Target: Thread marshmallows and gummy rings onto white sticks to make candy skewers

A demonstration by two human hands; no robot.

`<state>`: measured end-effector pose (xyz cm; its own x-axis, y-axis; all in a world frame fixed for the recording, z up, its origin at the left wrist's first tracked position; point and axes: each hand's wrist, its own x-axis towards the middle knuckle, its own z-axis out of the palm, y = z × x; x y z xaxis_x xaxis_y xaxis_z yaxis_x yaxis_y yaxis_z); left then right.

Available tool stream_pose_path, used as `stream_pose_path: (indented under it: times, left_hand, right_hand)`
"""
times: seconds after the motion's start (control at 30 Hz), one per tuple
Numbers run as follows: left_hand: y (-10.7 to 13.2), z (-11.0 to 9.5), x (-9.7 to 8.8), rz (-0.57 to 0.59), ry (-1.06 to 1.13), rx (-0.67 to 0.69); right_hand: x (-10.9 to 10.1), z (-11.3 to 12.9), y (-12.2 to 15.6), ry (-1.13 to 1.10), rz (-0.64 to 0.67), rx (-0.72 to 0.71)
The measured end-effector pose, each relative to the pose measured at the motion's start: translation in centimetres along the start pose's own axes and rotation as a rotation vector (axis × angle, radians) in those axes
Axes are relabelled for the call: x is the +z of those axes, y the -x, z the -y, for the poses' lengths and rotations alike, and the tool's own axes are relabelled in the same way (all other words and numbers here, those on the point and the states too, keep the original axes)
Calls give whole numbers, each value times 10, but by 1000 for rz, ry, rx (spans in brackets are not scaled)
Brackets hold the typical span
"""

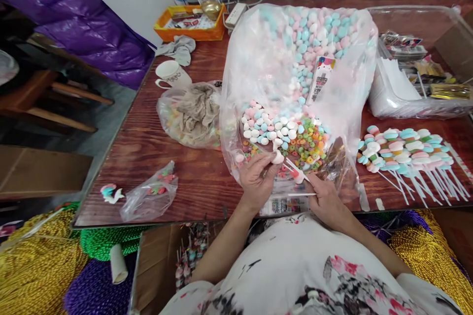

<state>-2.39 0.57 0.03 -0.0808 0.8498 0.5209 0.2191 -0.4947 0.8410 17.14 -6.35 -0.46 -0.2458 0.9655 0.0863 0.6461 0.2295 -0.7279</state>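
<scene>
My left hand (258, 177) pinches a pale marshmallow-like piece (277, 157) between thumb and fingertips. Close by on the right, my right hand (327, 199) has its fingers closed on thin white sticks (291, 163); a pinkish-white piece (298, 176) sits by those fingers, and another stick (291, 194) points left from the hand. Just beyond both hands lie loose white, pink and blue rounded pieces (271, 125) and small coloured rings (308, 145), on an opened clear plastic bag (251, 64). More pastel pieces fill the bag's far part.
Finished-looking sticks threaded with pastel pieces (406, 150) lie at the right. Behind them stands a clear plastic bin (388, 101) of packets. Leftward are a white mug (173, 75), a bag with a cloth (199, 108), a small bag (151, 199) and an orange tray (188, 33).
</scene>
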Motion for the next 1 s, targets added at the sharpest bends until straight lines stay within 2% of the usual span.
stream_pose_path:
  times: [0.07, 0.1, 0.3, 0.43, 0.63, 0.8, 0.83, 0.9, 0.97, 1.0]
  left_hand:
    - [1, 0, -1, 27, -48, 91]
    - [1, 0, 0, 30, -37, 93]
    - [7, -6, 3, -9, 120, -165]
    - [10, -12, 5, 44, 133, -200]
    - [27, -10, 15, 261, 79, -103]
    - [33, -9, 16, 474, 83, -81]
    - [31, -7, 13, 477, 65, -86]
    - [21, -1, 5, 395, 7, -123]
    - [7, 9, -7, 270, -73, -168]
    - [0, 13, -13, 243, -129, -172]
  right_hand:
    - [1, 0, 0, -68, -26, -10]
    - [1, 1, 0, -110, -42, -20]
    - [7, 0, 1, -317, -99, -82]
    - [11, 1, 0, -378, -128, -38]
    - [13, 2, -3, -397, -172, -21]
    - [4, -21, 4, -279, -182, 8]
    - [1, -27, 6, -245, -174, 4]
    - [-4, -37, 12, -215, -187, 22]
    - [-8, -45, 18, -248, -256, 68]
    - [-8, -47, 20, -293, -310, 98]
